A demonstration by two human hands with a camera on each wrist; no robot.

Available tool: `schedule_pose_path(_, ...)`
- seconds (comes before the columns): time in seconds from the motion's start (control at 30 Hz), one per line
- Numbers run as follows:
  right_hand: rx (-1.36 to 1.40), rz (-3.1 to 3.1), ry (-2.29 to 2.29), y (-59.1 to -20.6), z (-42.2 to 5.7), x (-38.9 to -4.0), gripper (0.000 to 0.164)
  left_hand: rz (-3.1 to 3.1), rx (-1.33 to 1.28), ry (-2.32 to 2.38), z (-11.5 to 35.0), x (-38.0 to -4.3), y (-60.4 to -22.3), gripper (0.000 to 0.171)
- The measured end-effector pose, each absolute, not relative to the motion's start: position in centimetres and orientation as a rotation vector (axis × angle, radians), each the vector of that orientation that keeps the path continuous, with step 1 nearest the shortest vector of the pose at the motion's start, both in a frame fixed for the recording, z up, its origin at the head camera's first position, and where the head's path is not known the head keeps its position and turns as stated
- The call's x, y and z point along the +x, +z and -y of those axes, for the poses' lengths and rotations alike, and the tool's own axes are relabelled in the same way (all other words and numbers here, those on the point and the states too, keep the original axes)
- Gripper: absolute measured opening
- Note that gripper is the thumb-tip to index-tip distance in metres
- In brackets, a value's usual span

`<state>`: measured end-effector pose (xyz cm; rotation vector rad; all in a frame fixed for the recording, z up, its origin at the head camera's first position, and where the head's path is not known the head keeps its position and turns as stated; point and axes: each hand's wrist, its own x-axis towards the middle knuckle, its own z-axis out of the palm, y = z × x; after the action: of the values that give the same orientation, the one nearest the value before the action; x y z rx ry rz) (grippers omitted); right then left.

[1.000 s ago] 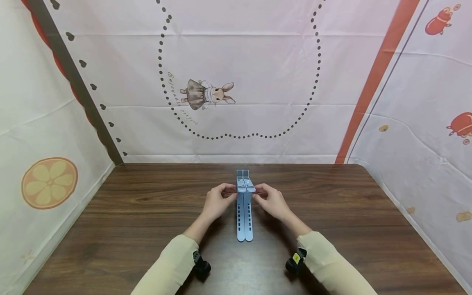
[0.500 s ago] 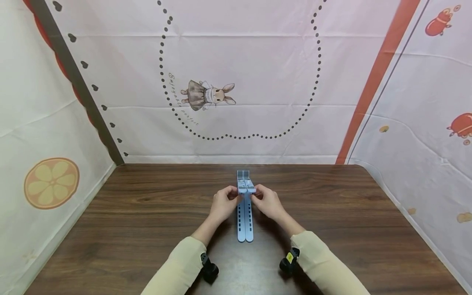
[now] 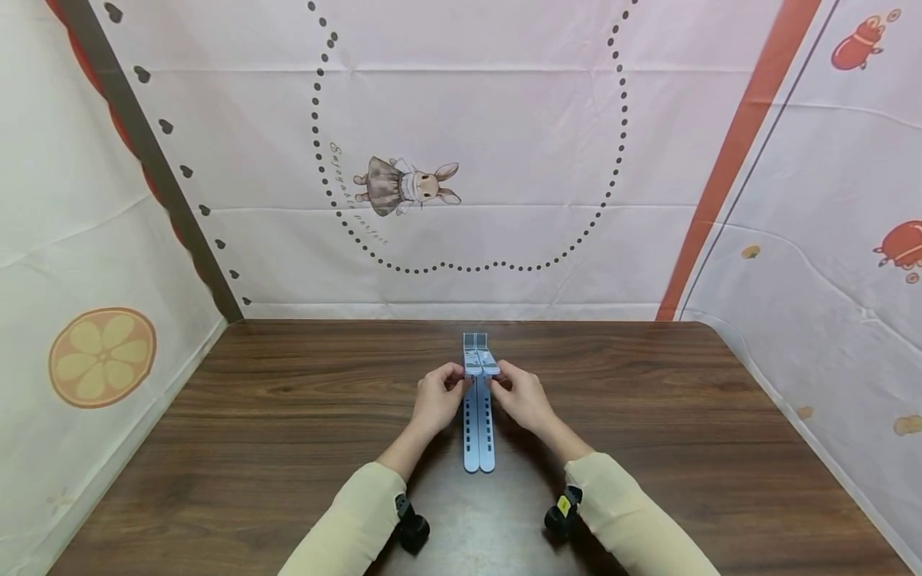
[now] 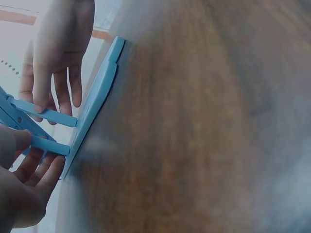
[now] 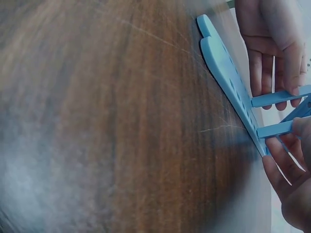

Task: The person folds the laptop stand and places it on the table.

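A light blue folding laptop stand [image 3: 471,436] stands near the middle of the table, its two slotted base bars side by side and its upper part raised at the far end. My left hand [image 3: 436,398] pinches the stand's left support leg [image 4: 52,145] between thumb and fingers. On the other side, my right hand [image 3: 523,398] pinches the right support leg [image 5: 274,129] the same way. Both legs slant down to the base bars, their lower ends at the slots. The fingers partly hide the raised part in the wrist views.
The brown wood-grain table [image 3: 310,368] spreads around the stand on all sides. A white printed cloth [image 3: 533,160] hangs behind the table's far edge and along both sides. Each wrist carries a small black camera [image 3: 414,531].
Both hands have moved inward and now pinch the stand's legs closely. The stand itself stays in place. Over the last half second almost nothing differs.
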<state>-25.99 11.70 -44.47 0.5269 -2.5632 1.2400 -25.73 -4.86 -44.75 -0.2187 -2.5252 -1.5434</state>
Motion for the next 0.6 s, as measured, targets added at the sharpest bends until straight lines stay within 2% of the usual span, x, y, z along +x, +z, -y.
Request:
schedule_pose_path(0.37,0.558,2.531,1.213,-44.16,-11.77,-26.06,0.01,2.503,-0.222,-1.507,4.76,-25.87,-44.43,0.005)
schedule_pose_path(0.6,0.552,2.562,1.207,-43.81,-11.75,-26.0,0.006,2.496,-0.215,-1.503,4.65,-26.02,-44.39,0.006)
